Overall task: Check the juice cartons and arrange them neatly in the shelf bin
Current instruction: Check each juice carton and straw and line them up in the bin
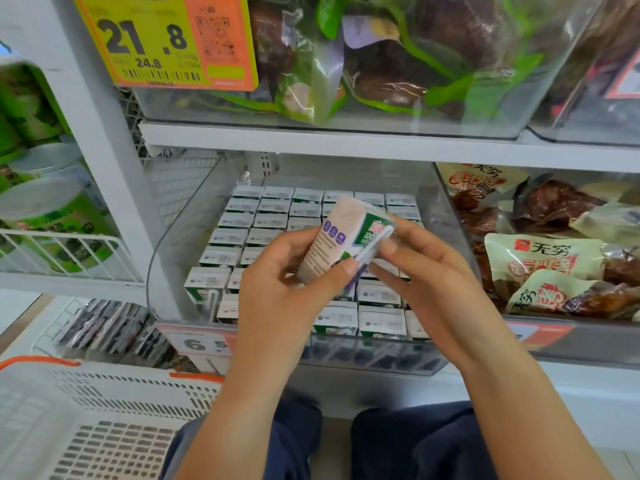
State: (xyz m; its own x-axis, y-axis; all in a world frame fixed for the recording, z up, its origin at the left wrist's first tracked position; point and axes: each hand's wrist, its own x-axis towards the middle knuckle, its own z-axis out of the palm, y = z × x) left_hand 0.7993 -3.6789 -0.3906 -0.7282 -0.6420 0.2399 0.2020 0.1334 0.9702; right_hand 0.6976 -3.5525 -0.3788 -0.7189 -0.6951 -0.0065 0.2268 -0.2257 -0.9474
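One juice carton (341, 237) was under check, tilted above the shelf bin (180, 237), left hand (287, 292) gripping it, right hand (426, 282) pinching its edge; rows stood mostly orderly, this carton unplaced.

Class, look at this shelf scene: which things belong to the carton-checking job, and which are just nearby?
Job:
held juice carton
left hand
right hand
cartons in rows
clear shelf bin

Nearby:
snack packets
bagged greens
price tag
white basket
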